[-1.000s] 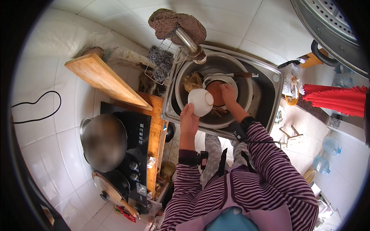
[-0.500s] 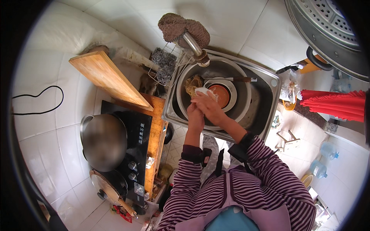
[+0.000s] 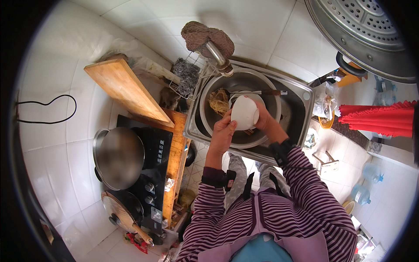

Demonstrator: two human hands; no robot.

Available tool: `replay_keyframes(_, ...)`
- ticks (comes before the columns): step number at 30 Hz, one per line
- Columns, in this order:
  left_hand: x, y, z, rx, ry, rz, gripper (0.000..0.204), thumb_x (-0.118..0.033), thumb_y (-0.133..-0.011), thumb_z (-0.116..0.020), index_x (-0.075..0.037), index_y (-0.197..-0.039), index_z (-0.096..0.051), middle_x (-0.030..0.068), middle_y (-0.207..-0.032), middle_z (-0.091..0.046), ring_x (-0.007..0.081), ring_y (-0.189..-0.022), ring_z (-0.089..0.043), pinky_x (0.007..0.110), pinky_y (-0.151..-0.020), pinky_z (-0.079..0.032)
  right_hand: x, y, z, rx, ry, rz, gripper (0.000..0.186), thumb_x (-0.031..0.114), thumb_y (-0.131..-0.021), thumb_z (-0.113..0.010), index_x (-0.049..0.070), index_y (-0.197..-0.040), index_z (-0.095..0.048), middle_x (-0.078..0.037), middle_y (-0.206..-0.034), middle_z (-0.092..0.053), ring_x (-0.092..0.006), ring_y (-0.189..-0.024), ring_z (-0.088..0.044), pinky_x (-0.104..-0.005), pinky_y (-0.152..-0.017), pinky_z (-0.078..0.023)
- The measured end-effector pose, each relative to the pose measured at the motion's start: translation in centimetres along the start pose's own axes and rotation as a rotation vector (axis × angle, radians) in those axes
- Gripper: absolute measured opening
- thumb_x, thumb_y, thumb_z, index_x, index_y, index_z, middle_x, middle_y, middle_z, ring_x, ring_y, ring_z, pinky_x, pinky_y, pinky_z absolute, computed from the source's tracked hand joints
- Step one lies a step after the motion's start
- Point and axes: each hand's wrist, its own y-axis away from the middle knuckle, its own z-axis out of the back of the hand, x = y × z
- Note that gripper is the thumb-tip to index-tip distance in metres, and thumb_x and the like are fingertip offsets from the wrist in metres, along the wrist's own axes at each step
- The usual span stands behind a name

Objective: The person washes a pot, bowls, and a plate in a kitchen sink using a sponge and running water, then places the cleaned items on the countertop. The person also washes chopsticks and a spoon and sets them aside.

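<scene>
The left hand [image 3: 223, 132] has thumb and fingers pinching the near-left edge of a white bowl [image 3: 243, 114]; the right hand [image 3: 262, 117] lies against the bowl's right side, its fingers mostly hidden behind it, so whether they grip or are spread cannot be told. The bowl is held above a metal basin [image 3: 240, 139], which sits in the sink [image 3: 297, 105]; the edge grip appears to leave most of the outer wall free for the other hand, and the position over the basin would catch drips. The bowl is tilted on its side, foot to the right, mouth seemingly turned left and away from view. Being round, it has no evident long axis; its mouth-to-foot line runs roughly left to right. A yellowish-brown mesh [image 3: 219, 102] lies in the basin, left of the bowl. Beyond the bowl, a brown-handled utensil [image 3: 274, 92] extends rightward. Farther out, the tap [image 3: 217, 56] overhangs the sink, and a wooden board [image 3: 126, 89] leans left of it, above the hob [image 3: 150, 172].
</scene>
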Motion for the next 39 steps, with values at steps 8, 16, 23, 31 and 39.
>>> replay_keyframes(8,-0.4,0.7,-1.2,-0.088,0.055,0.085,0.036,-0.009,-0.091,-0.058,0.002,-0.124,-0.053,0.0071,-0.118,-0.06,0.0153,-0.11,-0.055,0.029,-0.096,-0.041,-1.1,0.2,0.7,0.001,-0.161,0.038,0.031,0.019,-0.087,-0.061,0.006,-0.115,-0.058,-0.008,-0.106,-0.064,-0.0206,-0.095,-0.063,-0.0356,-0.085,-0.051)
replay_keyframes(16,-0.7,-0.5,-3.0,-0.306,-0.274,0.032,0.034,-0.02,-0.09,-0.063,0.004,-0.114,-0.058,0.0064,-0.105,-0.064,0.0115,-0.09,-0.061,0.025,-0.078,-0.049,-3.1,-0.1,1.1,-0.108,-0.537,-0.033,0.048,0.015,-0.072,-0.074,0.005,-0.117,-0.057,-0.009,-0.11,-0.063,-0.0186,-0.101,-0.061,-0.0333,-0.087,-0.05)
replay_keyframes(23,-0.4,-0.8,-0.9,-0.298,-0.015,0.088,0.054,-0.044,-0.099,-0.037,0.003,-0.118,-0.054,0.0111,-0.112,-0.062,0.017,-0.1,-0.061,0.031,-0.088,-0.048,-1.5,0.2,-0.4,-0.21,-0.321,-0.053,0.031,0.02,-0.092,-0.05,0.003,-0.117,-0.056,-0.01,-0.108,-0.064,-0.0215,-0.098,-0.062,-0.036,-0.085,-0.051)
replay_keyframes(31,-0.4,-1.0,2.6,-0.072,-0.087,0.423,0.042,-0.03,-0.096,-0.051,0.005,-0.121,-0.052,0.0085,-0.113,-0.062,0.0169,-0.103,-0.061,0.032,-0.094,-0.046,0.1,-1.9,0.4,-0.184,0.787,-0.049,0.029,0.022,-0.092,-0.05,0.0,-0.09,-0.069,-0.006,-0.083,-0.067,-0.0144,-0.073,-0.062,-0.0275,-0.069,-0.049)
replay_keyframes(39,1.6,-0.2,4.3,-0.14,-0.221,0.281,0.034,-0.022,-0.095,-0.055,0.0,-0.121,-0.056,0.0036,-0.113,-0.061,0.0111,-0.102,-0.056,0.025,-0.091,-0.041,-4.2,-4.4,5.1,-0.478,0.78,-0.007,0.03,0.022,-0.094,-0.049,-0.002,-0.091,-0.067,-0.006,-0.082,-0.066,-0.014,-0.076,-0.059,-0.0303,-0.07,-0.046)
